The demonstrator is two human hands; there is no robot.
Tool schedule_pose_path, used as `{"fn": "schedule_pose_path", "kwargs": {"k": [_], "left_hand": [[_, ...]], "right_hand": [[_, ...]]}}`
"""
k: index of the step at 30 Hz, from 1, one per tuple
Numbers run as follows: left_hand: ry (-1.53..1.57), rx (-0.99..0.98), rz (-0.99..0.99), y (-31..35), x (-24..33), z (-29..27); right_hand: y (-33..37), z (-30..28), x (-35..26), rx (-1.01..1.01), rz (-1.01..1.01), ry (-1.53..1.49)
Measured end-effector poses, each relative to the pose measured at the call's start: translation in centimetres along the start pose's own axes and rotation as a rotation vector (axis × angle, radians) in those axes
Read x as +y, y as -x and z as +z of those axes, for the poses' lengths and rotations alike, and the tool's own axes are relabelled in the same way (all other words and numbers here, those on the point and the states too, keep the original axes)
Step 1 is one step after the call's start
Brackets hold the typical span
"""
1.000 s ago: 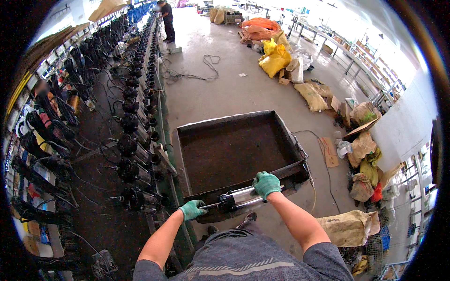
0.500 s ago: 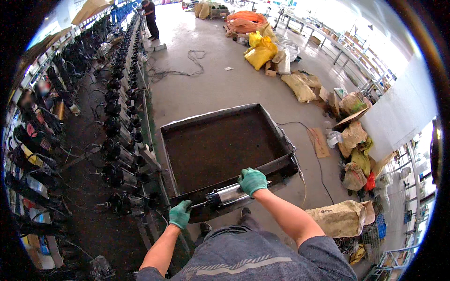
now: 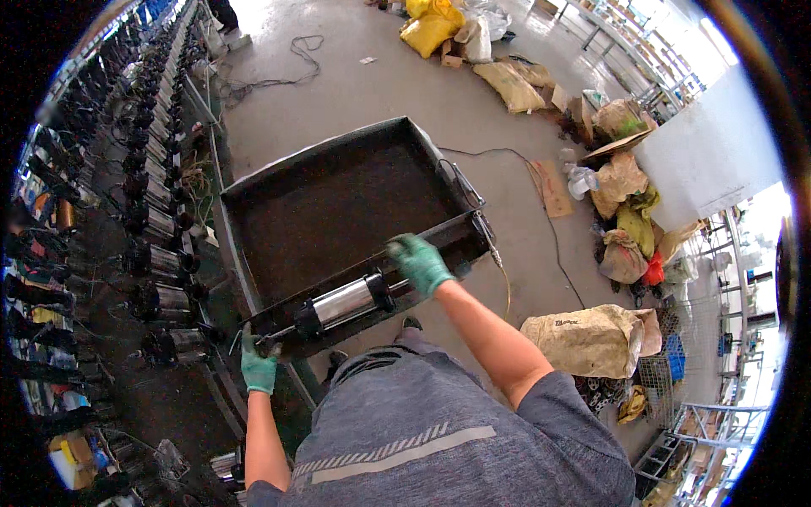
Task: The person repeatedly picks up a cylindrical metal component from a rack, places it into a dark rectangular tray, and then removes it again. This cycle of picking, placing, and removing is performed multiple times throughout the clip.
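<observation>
Nearest my view: the wearer's grey shirt [image 3: 405, 380], leaning over the near side of the work. Left hand [image 3: 258, 367], green glove, is at near left with fingers and thumb spread either side of the outer end of a thin metal rod [image 3: 284, 333]. I can't tell if they actually pinch it.

The rod runs into a steel cylinder with black end caps [image 3: 342, 304], lying lengthwise along the near ledge of a dark rectangular tank [image 3: 338, 156].

Main change: the right hand [image 3: 418, 264] had hold of the cylinder's right end a second ago. It is now off, above the tank's near wall just beyond that end, its cap in plain sight. Fingers look loosely bent; nothing shows in them, but the palm is hidden, so I can't say how far open.

My reading: the ledge now carries most of the weight, and only the left side has a hand by it to steady things.

Left of the tank, a row of similar steel cylinders [image 3: 173, 298] recedes. At right, a tan sack [image 3: 579, 340]; farther, a cardboard sheet [image 3: 553, 189]; far off, yellow sacks [image 3: 432, 35].
</observation>
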State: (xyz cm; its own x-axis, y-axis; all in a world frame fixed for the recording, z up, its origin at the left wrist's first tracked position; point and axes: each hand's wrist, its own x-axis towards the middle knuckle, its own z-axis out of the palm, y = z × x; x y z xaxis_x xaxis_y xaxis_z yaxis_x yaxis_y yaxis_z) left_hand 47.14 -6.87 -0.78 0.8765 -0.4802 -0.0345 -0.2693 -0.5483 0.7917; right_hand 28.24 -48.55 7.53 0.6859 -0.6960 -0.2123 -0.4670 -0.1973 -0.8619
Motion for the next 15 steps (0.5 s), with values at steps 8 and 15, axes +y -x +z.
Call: {"fn": "schedule_pose_path", "kwargs": {"k": [8, 15], "left_hand": [[-0.023, 0.250, -0.153, 7.3, 1.0, 1.7], [0.048, 0.223, 0.001, 6.1, 9.1, 2.8]], "right_hand": [[-1.5, -14.8, 21.6, 0.537, 0.336, 0.336], [-2.0, -12.9, 13.9, -0.107, 0.682, -0.776]]}}
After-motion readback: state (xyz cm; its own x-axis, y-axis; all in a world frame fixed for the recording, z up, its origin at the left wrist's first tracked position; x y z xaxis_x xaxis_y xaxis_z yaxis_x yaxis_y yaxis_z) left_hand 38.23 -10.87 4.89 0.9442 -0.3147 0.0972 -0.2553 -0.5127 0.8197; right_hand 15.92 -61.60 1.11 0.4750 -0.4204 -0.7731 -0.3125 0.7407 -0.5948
